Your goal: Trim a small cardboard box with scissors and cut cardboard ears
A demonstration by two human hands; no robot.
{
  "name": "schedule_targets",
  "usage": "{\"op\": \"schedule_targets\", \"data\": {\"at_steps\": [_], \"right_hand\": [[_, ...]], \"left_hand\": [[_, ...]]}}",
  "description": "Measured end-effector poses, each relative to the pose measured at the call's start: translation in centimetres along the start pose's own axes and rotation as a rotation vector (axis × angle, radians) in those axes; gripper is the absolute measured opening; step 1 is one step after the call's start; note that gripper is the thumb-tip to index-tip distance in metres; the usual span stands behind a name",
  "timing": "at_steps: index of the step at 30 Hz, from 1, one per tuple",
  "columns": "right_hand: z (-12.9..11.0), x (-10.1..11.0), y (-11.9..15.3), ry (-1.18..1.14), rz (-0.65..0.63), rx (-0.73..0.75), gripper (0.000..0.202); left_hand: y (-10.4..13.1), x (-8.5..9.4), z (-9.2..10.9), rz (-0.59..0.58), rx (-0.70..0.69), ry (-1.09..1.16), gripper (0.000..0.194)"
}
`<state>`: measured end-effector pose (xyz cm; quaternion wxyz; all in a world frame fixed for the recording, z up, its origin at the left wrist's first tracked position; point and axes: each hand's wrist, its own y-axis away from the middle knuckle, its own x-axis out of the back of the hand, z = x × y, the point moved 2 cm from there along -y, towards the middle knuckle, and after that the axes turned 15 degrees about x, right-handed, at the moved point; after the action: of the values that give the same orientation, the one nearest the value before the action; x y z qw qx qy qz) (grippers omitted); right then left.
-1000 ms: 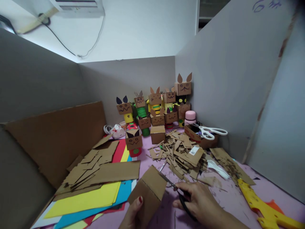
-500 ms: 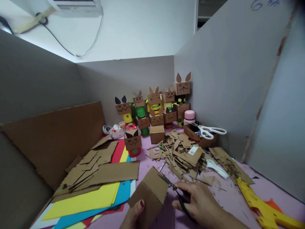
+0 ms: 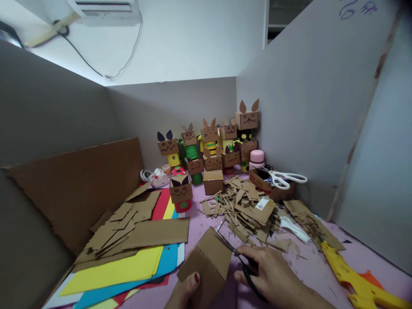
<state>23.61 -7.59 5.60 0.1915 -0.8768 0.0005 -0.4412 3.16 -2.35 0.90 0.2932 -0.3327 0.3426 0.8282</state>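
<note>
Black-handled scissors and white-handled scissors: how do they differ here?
The black-handled scissors are gripped by the right hand; the white-handled scissors lie at the small cardboard box, touched by no hand. The black pair's blades show at the edge of the folded cardboard; the white pair's blades are hard to make out. Black handles on one, white on the other. Both are scissors.

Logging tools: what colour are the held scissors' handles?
Black; the handles show in the head view.

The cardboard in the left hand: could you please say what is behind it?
Purple tabletop shows beyond the cardboard; fingers of the left hand, except its thumb, and anything directly behind are covered.
</note>
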Motion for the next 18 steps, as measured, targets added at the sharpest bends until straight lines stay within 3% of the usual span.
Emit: {"op": "schedule_targets", "data": {"at_steps": [4,9,18], "right_hand": [[0.0,0.2,-0.1,-0.028,-0.011,-0.026,0.009],[0.1,0.1,-0.2,-0.065,-0.002,-0.036,0.010],[-0.1,0.0,-0.2,-0.069,0.013,0.005,0.018]], "left_hand": [[0.0,-0.2,-0.2,-0.059,0.024,-0.031,0.056],[0.0,-0.1,0.0,-0.034,0.066,-0.080,0.060],[1.3,-3.7,0.3,-0.103,0.076,-0.173,0.076]]}}
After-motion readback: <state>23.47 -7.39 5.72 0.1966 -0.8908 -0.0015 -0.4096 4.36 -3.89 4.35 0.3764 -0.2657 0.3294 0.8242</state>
